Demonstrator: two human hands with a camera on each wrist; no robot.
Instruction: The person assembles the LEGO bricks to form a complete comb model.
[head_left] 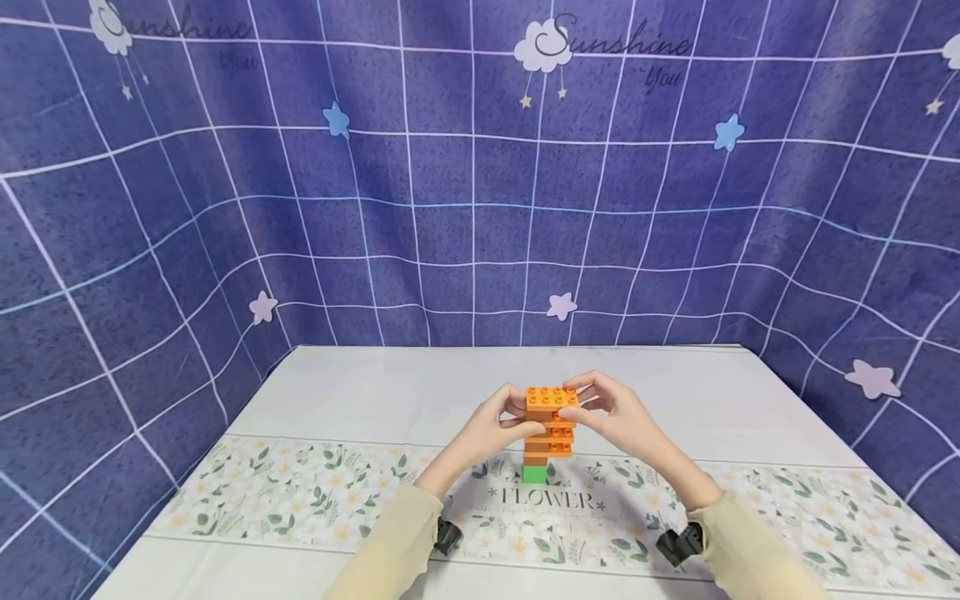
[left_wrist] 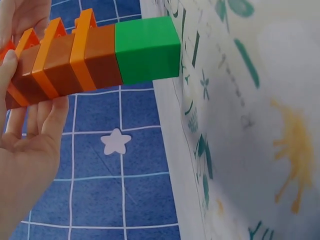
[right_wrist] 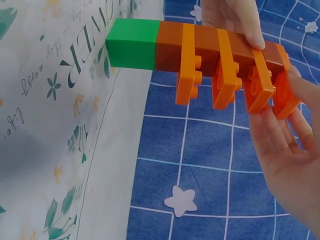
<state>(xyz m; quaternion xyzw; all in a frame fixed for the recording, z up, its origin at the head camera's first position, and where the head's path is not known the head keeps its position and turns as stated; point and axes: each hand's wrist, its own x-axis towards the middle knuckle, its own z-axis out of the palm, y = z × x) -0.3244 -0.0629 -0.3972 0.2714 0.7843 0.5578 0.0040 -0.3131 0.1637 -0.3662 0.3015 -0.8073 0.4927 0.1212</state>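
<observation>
A tower of toy building blocks stands upright on the table, a green block [head_left: 535,474] at its foot. Above it, brown blocks [left_wrist: 62,66] alternate with thin orange bricks [right_wrist: 226,70] that jut out to the right. The topmost orange brick [head_left: 552,397] shows its studs facing up. From the left, my left hand [head_left: 483,425] grips the upper part of the tower, its thumb on the near side and its fingers behind. My right hand [head_left: 618,417] pinches the topmost orange brick at its right end, between thumb and fingers.
The white table [head_left: 390,383] carries a floral strip [head_left: 300,492] with the printed word FLOWER under the tower. A blue curtain [head_left: 450,233] with a white grid and stars hangs behind and at both sides. Dark wrist cameras [head_left: 681,543] sit below the sleeves.
</observation>
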